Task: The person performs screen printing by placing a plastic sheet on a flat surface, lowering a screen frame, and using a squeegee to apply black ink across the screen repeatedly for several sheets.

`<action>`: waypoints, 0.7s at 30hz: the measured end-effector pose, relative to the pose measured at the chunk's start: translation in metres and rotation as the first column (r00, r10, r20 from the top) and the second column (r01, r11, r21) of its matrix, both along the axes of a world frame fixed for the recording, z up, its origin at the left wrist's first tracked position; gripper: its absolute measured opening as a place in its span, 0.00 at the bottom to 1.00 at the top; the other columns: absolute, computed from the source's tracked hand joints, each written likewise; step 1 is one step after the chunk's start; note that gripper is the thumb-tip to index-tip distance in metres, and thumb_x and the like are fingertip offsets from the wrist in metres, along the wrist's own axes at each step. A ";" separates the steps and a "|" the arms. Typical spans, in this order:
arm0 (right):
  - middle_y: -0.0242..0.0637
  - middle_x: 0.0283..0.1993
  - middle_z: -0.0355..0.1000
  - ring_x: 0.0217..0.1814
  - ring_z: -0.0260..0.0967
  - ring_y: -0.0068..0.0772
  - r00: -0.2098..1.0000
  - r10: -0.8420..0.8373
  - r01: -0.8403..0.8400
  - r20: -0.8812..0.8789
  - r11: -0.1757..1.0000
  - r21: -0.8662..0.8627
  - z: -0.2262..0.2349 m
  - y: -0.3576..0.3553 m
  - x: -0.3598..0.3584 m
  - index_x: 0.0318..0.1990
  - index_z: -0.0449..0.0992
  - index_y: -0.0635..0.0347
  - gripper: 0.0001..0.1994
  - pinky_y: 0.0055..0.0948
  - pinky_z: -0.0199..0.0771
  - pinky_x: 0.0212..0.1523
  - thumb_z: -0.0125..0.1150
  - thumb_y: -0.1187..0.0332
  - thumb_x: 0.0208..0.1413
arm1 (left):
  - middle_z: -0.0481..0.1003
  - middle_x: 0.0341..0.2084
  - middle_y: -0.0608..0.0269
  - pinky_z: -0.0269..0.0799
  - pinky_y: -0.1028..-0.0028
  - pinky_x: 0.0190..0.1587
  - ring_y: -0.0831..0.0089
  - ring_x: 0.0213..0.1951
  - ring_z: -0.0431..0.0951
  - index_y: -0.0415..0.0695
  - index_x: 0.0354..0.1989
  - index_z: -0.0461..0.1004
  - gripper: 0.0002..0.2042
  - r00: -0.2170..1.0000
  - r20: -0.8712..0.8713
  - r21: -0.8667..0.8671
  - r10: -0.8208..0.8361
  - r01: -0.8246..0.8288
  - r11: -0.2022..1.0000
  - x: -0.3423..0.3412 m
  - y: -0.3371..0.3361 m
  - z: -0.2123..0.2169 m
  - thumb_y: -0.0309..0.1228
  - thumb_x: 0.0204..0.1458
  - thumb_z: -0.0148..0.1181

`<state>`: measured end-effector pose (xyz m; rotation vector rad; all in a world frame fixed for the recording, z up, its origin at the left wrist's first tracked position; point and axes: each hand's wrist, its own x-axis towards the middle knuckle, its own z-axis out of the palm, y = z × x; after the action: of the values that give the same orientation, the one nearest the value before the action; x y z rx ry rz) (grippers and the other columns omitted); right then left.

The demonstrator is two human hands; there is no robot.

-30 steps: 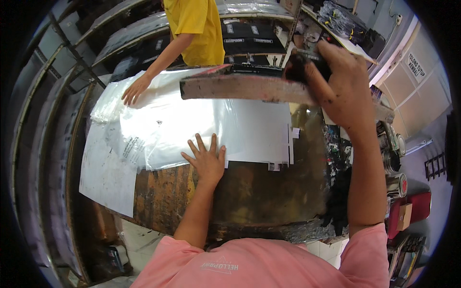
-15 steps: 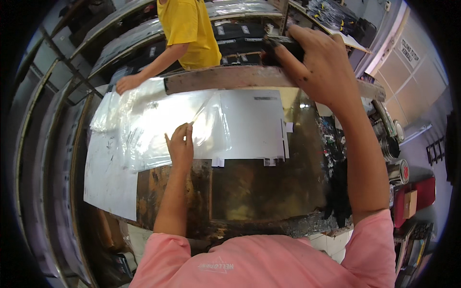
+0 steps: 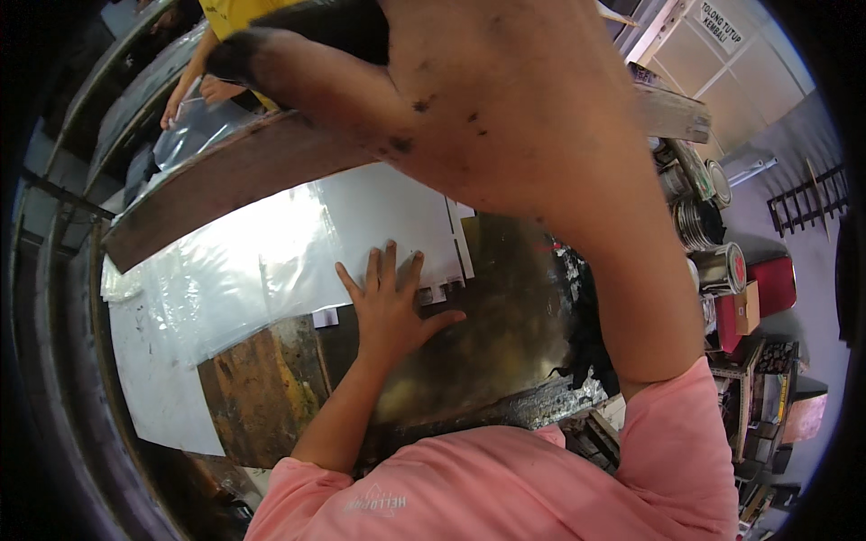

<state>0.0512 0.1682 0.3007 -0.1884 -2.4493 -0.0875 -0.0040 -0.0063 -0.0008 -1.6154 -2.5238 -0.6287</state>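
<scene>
My left hand lies with its fingers spread over the near edge of a white sheet, holding nothing. Clear plastic sheets, bright with glare, overlap the white sheet's left side. Raised close to the camera, my right hand has a black-stained thumb and dark spots. It is closed around a black thing that I cannot make out, and its fingers are mostly hidden. Beneath that hand a long wooden bar slants across the far side of the worktable.
Beyond the bar, a person's hand in a yellow shirt is at a clear plastic sheet. Racks line the left. Cans stand along the right, near a red thing. White paper covers the table's left end.
My left hand has moved right and spread out from a pinch. My right hand has come closer and leftward. The bar's left end has come nearer. The other person's hand has left the table's plastic.
</scene>
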 end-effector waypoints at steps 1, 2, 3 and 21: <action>0.46 0.30 0.76 0.38 0.76 0.46 1.000 0.006 -0.006 -0.006 1.000 0.005 -0.002 0.003 0.002 0.37 0.79 0.64 0.26 0.48 0.68 0.52 0.54 0.45 0.68 | 0.62 0.71 0.41 0.28 0.19 0.70 0.38 0.73 0.59 0.47 0.67 0.73 0.52 1.000 -0.001 -0.008 -0.002 0.002 1.000 0.002 0.001 0.003 0.75 0.40 0.67; 0.47 0.30 0.76 0.38 0.76 0.47 1.000 0.013 -0.013 -0.012 1.000 0.002 -0.004 0.004 0.001 0.37 0.79 0.64 0.25 0.49 0.68 0.52 0.55 0.46 0.67 | 0.64 0.70 0.42 0.28 0.19 0.69 0.39 0.72 0.60 0.47 0.66 0.74 0.51 1.000 -0.003 -0.027 0.002 -0.002 1.000 0.003 -0.003 0.007 0.75 0.40 0.67; 0.47 0.30 0.76 0.38 0.76 0.48 1.000 0.022 -0.022 -0.020 1.000 -0.006 -0.006 0.004 0.001 0.37 0.79 0.64 0.25 0.49 0.69 0.52 0.55 0.46 0.67 | 0.64 0.70 0.43 0.29 0.19 0.69 0.39 0.72 0.61 0.48 0.66 0.74 0.50 1.000 0.003 -0.033 0.011 -0.011 0.999 0.003 -0.006 0.006 0.74 0.40 0.67; 0.53 0.55 0.74 0.61 0.71 0.58 0.788 0.169 -0.061 0.593 0.978 -0.198 -0.031 -0.006 0.011 0.55 0.67 0.63 0.23 0.58 0.64 0.62 0.66 0.59 0.61 | 0.80 0.50 0.57 0.78 0.67 0.57 0.68 0.51 0.81 0.40 0.73 0.62 0.50 0.333 0.880 0.473 -0.338 -0.551 0.688 -0.060 -0.120 0.147 0.31 0.39 0.86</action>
<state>0.0625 0.1620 0.2698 -0.0888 -3.1154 0.1405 -0.0644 -0.1259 0.1463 -0.6801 -2.1144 -2.8224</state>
